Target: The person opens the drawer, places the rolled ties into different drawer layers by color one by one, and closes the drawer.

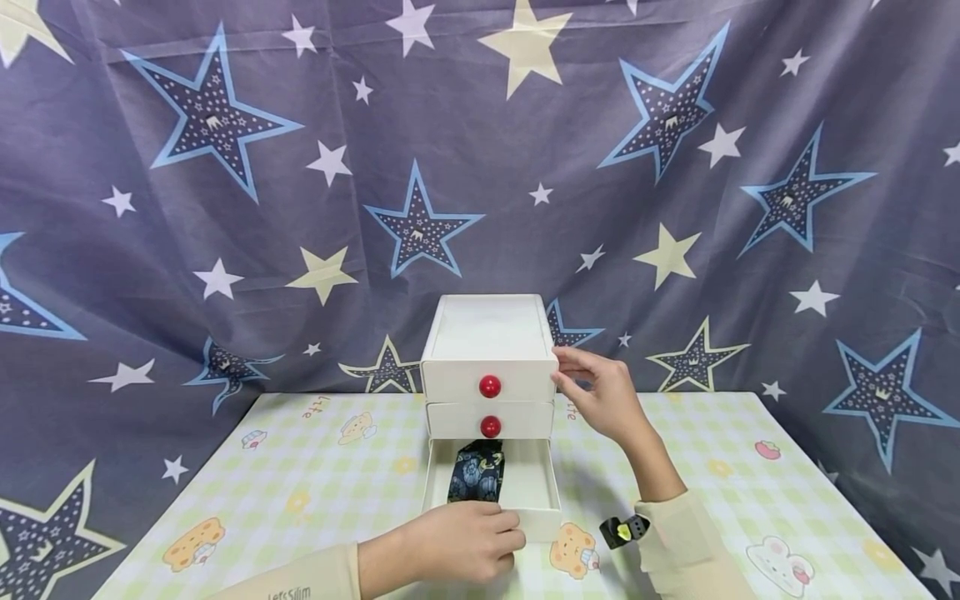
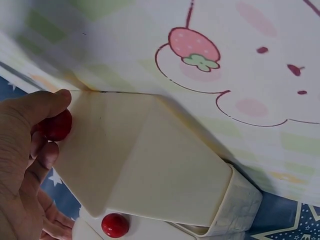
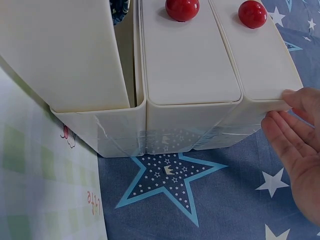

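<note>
A small white drawer cabinet (image 1: 487,329) stands on the table, its bottom drawer (image 1: 531,487) pulled out. My left hand (image 1: 468,542) is in front of that drawer; in the left wrist view its thumb and fingers pinch the drawer's red knob (image 2: 59,125). Inside lies a dark blue patterned cloth item (image 1: 477,473), folded narrow; its lower end is hidden behind the left hand and drawer front. My right hand (image 1: 606,400) touches the cabinet's upper right front corner, fingers fairly straight against the side and thumb at the front edge (image 3: 295,100).
The two upper drawers are closed, with a red knob on the top drawer (image 1: 490,386) and another on the middle drawer (image 1: 491,426). A checked, cartoon-printed cloth (image 1: 315,475) covers the table. Behind hangs a starry curtain (image 1: 465,125). A black strapped device (image 1: 625,531) is at the right sleeve.
</note>
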### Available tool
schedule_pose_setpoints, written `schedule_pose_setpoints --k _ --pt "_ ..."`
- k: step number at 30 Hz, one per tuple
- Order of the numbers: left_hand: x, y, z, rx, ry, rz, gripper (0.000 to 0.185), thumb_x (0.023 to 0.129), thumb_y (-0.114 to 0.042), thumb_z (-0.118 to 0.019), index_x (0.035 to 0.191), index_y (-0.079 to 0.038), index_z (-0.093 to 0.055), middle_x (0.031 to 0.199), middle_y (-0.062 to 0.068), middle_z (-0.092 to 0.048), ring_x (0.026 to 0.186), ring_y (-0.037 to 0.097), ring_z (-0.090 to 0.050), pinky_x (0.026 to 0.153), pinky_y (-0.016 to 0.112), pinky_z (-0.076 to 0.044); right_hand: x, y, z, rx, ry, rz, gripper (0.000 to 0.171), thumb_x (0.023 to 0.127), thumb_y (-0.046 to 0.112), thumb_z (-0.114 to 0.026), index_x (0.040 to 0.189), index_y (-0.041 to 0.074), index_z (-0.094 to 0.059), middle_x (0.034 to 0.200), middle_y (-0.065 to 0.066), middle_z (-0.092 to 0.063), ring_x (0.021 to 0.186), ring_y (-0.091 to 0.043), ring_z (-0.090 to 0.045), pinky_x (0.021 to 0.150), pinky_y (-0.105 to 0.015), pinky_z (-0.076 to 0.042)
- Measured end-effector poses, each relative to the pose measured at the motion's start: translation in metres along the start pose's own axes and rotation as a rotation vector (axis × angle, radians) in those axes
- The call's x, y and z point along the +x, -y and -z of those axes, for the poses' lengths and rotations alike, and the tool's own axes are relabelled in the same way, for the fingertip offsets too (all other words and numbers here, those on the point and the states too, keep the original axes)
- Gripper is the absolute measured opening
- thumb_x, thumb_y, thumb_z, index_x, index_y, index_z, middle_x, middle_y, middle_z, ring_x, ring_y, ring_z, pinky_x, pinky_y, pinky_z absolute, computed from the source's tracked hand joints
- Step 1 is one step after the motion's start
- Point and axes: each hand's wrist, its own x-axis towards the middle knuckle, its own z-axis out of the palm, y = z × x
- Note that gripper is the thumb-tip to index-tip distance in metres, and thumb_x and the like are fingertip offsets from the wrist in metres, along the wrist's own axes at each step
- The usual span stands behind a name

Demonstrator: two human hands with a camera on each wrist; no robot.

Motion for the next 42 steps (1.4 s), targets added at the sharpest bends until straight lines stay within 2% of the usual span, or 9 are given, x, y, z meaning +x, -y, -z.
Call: schedule_pose_setpoints --k 18,33,42 --pt "-0.002 0.006 -0.012 0.026 0.044 0.035 0.015 0.101 -0.026 -0.061 0.088 -0.033 -0.067 0.098 -0.011 -0.053 0.091 0.010 -0.048 0.079 0.019 -0.047 0.000 0.002 0.001 -0.004 0.004 -0.007 0.036 0.091 0.002 -0.078 0.126 -0.001 -0.070 0.109 -0.015 -0.075 0.096 -0.027 -0.075 0.082 -0.032 -0.061" --pt "-0.003 0.009 -0.008 0.028 0.036 0.031 0.014 0.099 -0.026 -0.062 0.090 -0.033 -0.070 0.099 -0.010 -0.055 0.094 0.010 -0.050 0.080 0.020 -0.048 0.000 0.001 0.001 -0.005 0.008 -0.013 0.036 0.091 0.003 -0.077 0.126 -0.001 -0.070 0.110 -0.015 -0.075 0.097 -0.026 -0.075 0.082 -0.033 -0.061" --pt "-0.004 0.008 -0.010 0.020 0.054 0.043 0.012 0.099 -0.026 -0.063 0.091 -0.032 -0.068 0.100 -0.010 -0.054 0.095 0.010 -0.050 0.078 0.019 -0.046 0.000 0.001 0.001 -0.007 0.007 -0.009 0.036 0.091 0.003 -0.077 0.126 -0.001 -0.070 0.110 -0.015 -0.075 0.097 -0.027 -0.075 0.082 -0.034 -0.061"
